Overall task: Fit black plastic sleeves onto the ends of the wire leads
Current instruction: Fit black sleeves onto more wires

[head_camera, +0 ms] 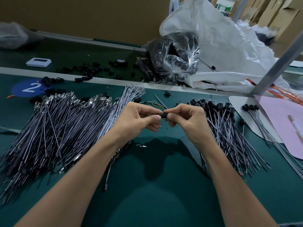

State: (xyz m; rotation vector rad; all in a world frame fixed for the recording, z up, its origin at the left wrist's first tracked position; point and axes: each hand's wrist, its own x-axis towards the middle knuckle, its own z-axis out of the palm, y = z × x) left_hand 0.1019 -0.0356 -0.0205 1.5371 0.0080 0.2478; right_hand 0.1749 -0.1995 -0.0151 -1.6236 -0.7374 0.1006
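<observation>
Pinching one black sleeve (162, 115) between them at centre, the left hand (141, 117) and right hand (183, 119) curl their fingertips round it (the lead inside is mostly hidden). Unsleeved wire leads (65, 122) fan at nine o'clock, sleeved leads (229, 122) at three. The fitting looks midway; next, a straight push home.

Bare green mat (155, 185) is lying open just right of the unsleeved lead pile (62, 128), widening toward the near edge. Sleeved leads (229, 128) are walling that lane's right side. Left hand (137, 118) and right hand (185, 120) are pinching one black sleeve (162, 115) over its far end. Beyond the pile, loose sleeves (82, 78), a clear bag (177, 54) and a white sack (229, 46) are crowding the way. A grey post (277, 68) is slanting far right.
</observation>
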